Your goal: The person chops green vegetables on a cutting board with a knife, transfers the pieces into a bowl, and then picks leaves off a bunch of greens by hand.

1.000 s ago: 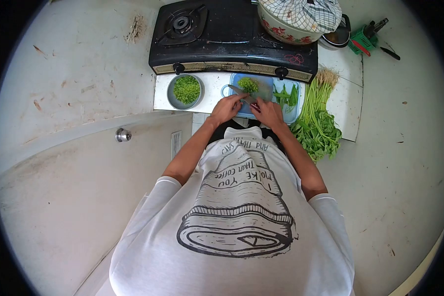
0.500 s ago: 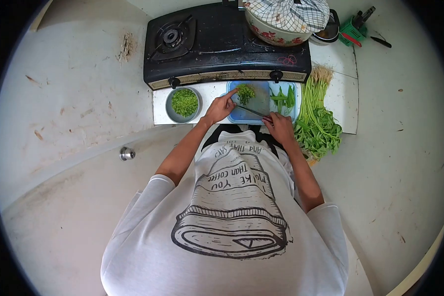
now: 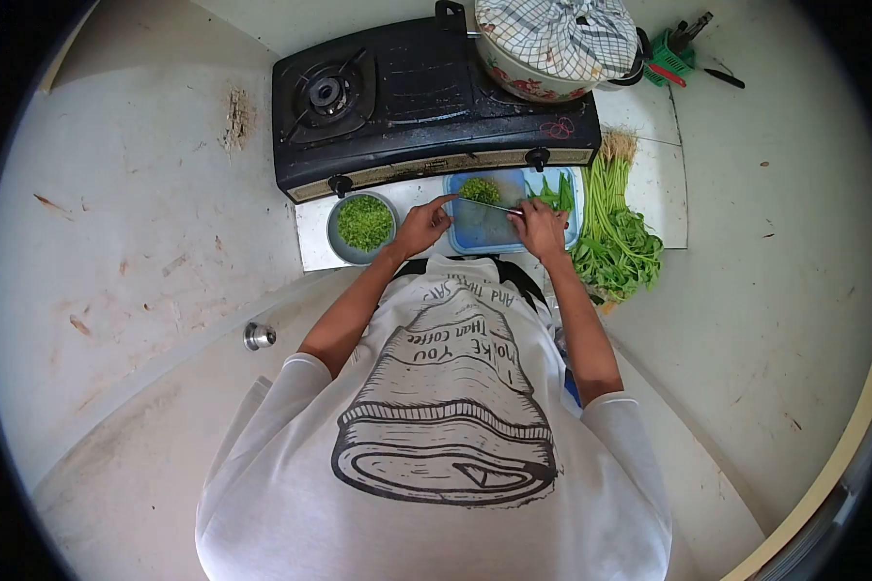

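Note:
My right hand (image 3: 541,229) is closed around the handle of a knife (image 3: 491,205). Its blade points left across a blue cutting board (image 3: 484,237), along the near side of a small pile of chopped greens (image 3: 479,189). My left hand (image 3: 424,229) is at the board's left edge, index finger stretched out to the blade's tip, the other fingers loosely bent. On the board's right side lie some cut green leaves (image 3: 555,192), partly behind my right hand. A grey bowl (image 3: 336,246) left of my left hand holds finely chopped greens (image 3: 364,224).
Right of the board lies a large bunch of leafy greens (image 3: 618,242) with roots. Behind stands a black gas stove (image 3: 417,126), bearing a flowered pot (image 3: 533,82) with a checked cloth (image 3: 552,39) over its lid. A green basket (image 3: 670,60) with utensils is at back right.
The knife has moved away from me, up against the chopped pile, and lies less slanted. My right hand has shifted forward with it, now overlapping the leaves. The view has shifted slightly.

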`<state>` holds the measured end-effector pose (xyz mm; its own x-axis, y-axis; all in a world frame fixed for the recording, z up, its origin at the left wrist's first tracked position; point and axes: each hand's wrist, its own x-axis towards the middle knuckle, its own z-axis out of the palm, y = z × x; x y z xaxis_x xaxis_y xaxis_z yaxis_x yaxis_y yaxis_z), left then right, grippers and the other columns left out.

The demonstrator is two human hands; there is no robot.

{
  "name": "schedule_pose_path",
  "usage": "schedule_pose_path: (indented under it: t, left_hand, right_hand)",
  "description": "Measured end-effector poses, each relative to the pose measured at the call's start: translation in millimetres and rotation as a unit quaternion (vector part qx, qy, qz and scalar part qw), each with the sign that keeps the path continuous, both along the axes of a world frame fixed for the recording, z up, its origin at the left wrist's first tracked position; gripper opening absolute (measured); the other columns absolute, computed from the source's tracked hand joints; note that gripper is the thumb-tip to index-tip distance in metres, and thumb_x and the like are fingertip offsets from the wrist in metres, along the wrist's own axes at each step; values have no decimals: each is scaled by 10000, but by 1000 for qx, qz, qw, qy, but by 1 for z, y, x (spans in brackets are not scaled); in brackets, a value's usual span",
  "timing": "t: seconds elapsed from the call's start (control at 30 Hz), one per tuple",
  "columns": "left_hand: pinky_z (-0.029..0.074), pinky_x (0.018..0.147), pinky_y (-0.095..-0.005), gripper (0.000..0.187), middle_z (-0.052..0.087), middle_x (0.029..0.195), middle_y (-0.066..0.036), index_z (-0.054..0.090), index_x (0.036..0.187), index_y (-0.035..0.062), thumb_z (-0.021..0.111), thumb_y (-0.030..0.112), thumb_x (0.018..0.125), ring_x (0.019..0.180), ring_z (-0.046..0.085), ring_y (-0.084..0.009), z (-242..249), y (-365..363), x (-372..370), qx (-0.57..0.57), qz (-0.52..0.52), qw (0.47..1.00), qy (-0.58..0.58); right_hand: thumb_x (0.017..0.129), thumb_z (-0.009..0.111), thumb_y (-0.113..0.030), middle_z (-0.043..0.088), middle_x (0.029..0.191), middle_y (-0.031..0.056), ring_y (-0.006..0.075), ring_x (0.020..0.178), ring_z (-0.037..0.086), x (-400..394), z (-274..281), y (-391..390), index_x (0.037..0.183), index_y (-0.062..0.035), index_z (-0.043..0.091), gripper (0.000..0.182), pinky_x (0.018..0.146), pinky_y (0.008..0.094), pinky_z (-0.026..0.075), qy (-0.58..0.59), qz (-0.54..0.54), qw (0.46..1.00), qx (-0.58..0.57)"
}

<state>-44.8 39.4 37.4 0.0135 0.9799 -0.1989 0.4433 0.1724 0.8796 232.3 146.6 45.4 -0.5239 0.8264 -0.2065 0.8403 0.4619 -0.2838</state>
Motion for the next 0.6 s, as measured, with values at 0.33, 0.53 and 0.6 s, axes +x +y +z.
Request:
schedule_pose_path:
  t: [0.33,0.53,0.6]
  left_hand:
    - [549,720,-378,613,715,795,-123,522,1541,222,672,120,955,714,704,-226,3,26,-4,-37,-196,980,0]
    - [545,701,-403,649,700,777,-126,490,1562,243,663,121,949,690,688,-261,-6,43,-11,-49,-199,977,64]
    - [545,702,-407,658,695,773,-126,482,1567,248,661,119,947,689,686,-269,-4,46,-14,-44,-184,979,71]
  right_hand:
    - [889,757,-411,652,1054,66,284,1092,627,-5,18,-35,1094,-125,726,353,902,544,359,61,-76,995,36]
    - [893,744,-343,624,1102,74,285,1106,612,-13,23,-61,1157,-122,711,346,931,562,367,32,-153,987,24]
    - [893,744,-340,621,1101,74,284,1110,610,-15,20,-72,1154,-122,707,342,942,560,363,37,-175,983,25]
